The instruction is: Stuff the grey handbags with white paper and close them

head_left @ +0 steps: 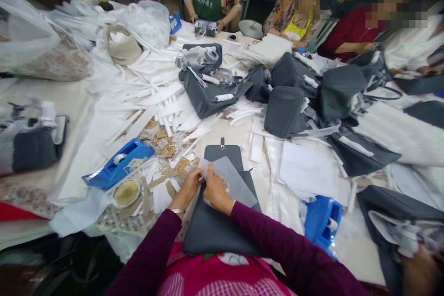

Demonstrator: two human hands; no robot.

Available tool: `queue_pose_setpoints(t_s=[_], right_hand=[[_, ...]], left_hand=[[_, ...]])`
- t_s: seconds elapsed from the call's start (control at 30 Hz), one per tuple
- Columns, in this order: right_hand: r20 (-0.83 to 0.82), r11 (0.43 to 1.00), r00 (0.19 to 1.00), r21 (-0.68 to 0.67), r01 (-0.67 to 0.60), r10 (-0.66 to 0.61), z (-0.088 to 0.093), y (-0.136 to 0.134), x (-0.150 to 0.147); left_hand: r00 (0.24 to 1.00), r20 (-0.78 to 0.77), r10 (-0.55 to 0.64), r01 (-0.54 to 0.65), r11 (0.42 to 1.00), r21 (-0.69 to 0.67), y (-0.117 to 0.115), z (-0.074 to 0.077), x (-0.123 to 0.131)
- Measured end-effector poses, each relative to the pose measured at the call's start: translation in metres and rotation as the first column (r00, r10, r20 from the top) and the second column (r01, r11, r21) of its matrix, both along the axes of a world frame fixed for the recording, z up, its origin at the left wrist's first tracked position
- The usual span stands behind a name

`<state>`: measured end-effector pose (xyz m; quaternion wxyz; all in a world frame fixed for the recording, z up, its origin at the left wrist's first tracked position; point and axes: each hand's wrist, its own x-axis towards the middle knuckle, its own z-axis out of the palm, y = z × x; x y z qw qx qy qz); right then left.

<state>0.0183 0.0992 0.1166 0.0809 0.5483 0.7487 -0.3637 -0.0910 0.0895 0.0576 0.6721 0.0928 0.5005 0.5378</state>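
A dark grey handbag (215,226) lies flat on the table in front of me, its flap (222,152) with a small clasp pointing away. A translucent protective sheet (231,180) lies over the bag's front. My left hand (190,186) and my right hand (215,189) meet at the sheet's left corner. Both pinch that corner with closed fingers. My sleeves are dark purple.
A blue tape dispenser (118,164) and a round tin (126,193) sit to the left, another blue dispenser (322,222) to the right. Several grey bags (284,111), white paper strips (156,97) and brown tags (163,141) cover the table. Other people work at the far side.
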Motion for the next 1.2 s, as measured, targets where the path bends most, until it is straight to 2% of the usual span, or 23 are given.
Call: queue_pose_setpoints(t_s=[0.07,0.13,0.2,0.27,0.37,0.43,0.53,0.67,0.77,0.83,0.87,0.93,1.03,1.1,1.2], right_hand=[[-0.013,0.997,0.997,0.011,-0.081,0.081,0.007,0.008,0.01],[-0.065,0.975,0.975,0.077,-0.208,0.213,0.02,0.016,0.026],[-0.137,0.928,0.924,0.164,-0.334,0.357,0.035,0.02,0.045],[-0.193,0.875,0.857,0.194,-0.443,0.477,0.045,0.022,0.064],[-0.238,0.793,0.758,0.137,-0.593,0.608,0.039,0.017,0.085],[-0.257,0.755,0.716,0.097,-0.649,0.649,0.027,0.013,0.092],[-0.284,0.757,0.716,0.061,-0.651,0.638,0.013,0.008,0.093],[-0.428,0.815,0.74,-0.014,-0.58,0.519,0.017,0.01,0.091],[-0.6,0.924,0.762,-0.095,-0.371,0.245,0.019,0.019,0.096],[-0.622,0.98,0.78,-0.101,-0.17,0.071,0.01,0.026,0.099],[-0.601,0.993,0.799,-0.072,-0.093,0.031,0.004,0.03,0.1],[-0.518,0.998,0.853,0.035,-0.047,0.058,-0.012,0.035,0.102],[-0.338,0.966,0.911,0.182,-0.183,0.236,-0.029,0.036,0.101],[-0.205,0.932,0.92,0.218,-0.289,0.333,-0.033,0.033,0.1],[-0.039,0.899,0.914,0.202,-0.388,0.403,-0.034,0.026,0.096]], left_hand=[[0.999,0.046,-0.006,0.005,1.0,0.022,-0.001,0.004,0.0],[0.996,0.083,0.012,-0.016,0.999,0.048,-0.002,0.005,0.0],[0.991,0.131,0.033,-0.042,0.997,0.069,-0.002,0.005,-0.002],[0.981,0.193,-0.011,-0.004,0.997,0.074,-0.002,0.003,-0.004],[0.972,0.21,-0.104,0.095,0.994,0.053,-0.003,-0.002,-0.008],[0.988,0.105,-0.114,0.108,0.992,0.066,-0.004,-0.005,-0.008],[0.985,-0.115,-0.129,0.143,0.982,0.123,-0.006,-0.011,-0.006],[0.952,-0.278,-0.123,0.159,0.981,0.109,-0.006,-0.015,-0.002],[0.956,-0.266,-0.124,0.146,0.987,0.066,-0.005,-0.015,-0.002],[0.957,-0.252,-0.143,0.16,0.986,0.048,-0.004,-0.014,-0.003],[0.955,-0.257,-0.144,0.161,0.986,0.045,-0.004,-0.013,-0.003],[0.952,-0.278,-0.128,0.144,0.989,0.04,-0.004,-0.012,-0.003],[0.954,-0.282,-0.099,0.114,0.993,0.037,-0.005,-0.011,0.0],[0.957,-0.274,-0.096,0.111,0.993,0.04,-0.005,-0.011,0.002],[0.957,-0.27,-0.106,0.122,0.992,0.042,-0.006,-0.011,0.001]])
